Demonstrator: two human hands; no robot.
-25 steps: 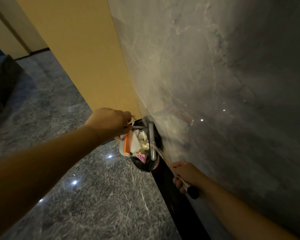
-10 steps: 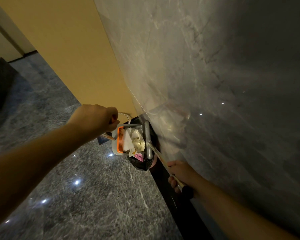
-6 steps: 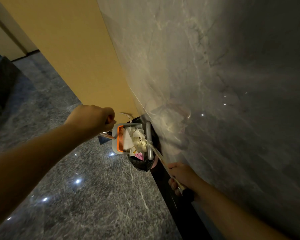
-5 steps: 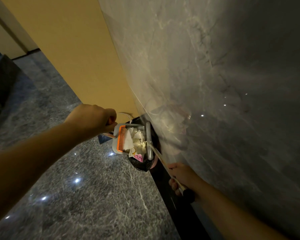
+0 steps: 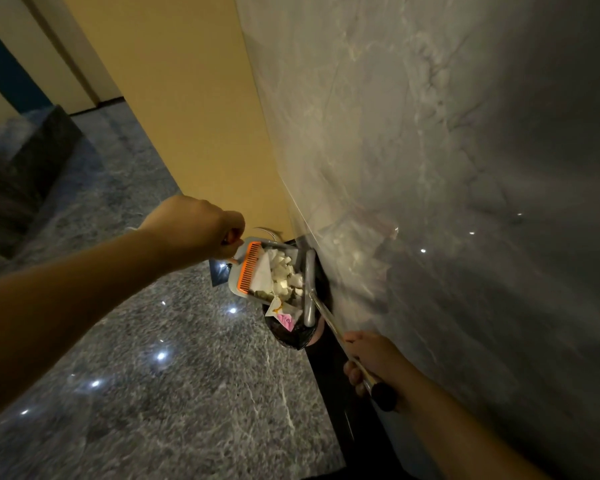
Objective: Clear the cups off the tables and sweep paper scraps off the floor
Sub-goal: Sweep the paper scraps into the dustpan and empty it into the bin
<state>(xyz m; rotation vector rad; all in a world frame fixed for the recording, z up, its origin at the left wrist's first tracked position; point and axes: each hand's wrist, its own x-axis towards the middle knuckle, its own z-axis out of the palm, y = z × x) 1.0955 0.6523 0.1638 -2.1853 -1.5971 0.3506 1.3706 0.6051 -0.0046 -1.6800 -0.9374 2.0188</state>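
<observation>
The left hand still grasps the grey dustpan with orange comb, tilted over the black-lined bin. White paper scraps remain inside; some have slid to its lower edge. The right hand keeps clenching the broom handle.

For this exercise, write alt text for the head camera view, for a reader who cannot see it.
A person's left hand tips a dustpan of white paper scraps over a black-lined bin beside a marble wall. Their right hand grips a broom handle. The floor is dark polished stone.
</observation>
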